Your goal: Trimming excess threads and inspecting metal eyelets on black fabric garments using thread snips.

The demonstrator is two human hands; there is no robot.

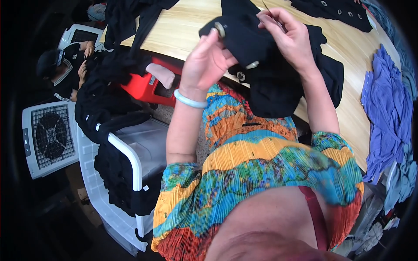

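A black garment with large pale ring-shaped buttons hangs over the table's near edge and my lap. My left hand, a pale bangle on its wrist, is closed on this garment, the thumb against one button. Another button shows lower on the cloth, edge-on. Above the garment, to the right, my right hand is closed round a thin, dark, pointed tool. Its tip sticks up past the fingers; the rest lies hidden in the hand, so its kind is unclear.
More black garments lie on the wooden table, and a purple garment hangs at its right edge. On the left are a red stool, a white plastic bin draped with black clothes, a fan unit and another person.
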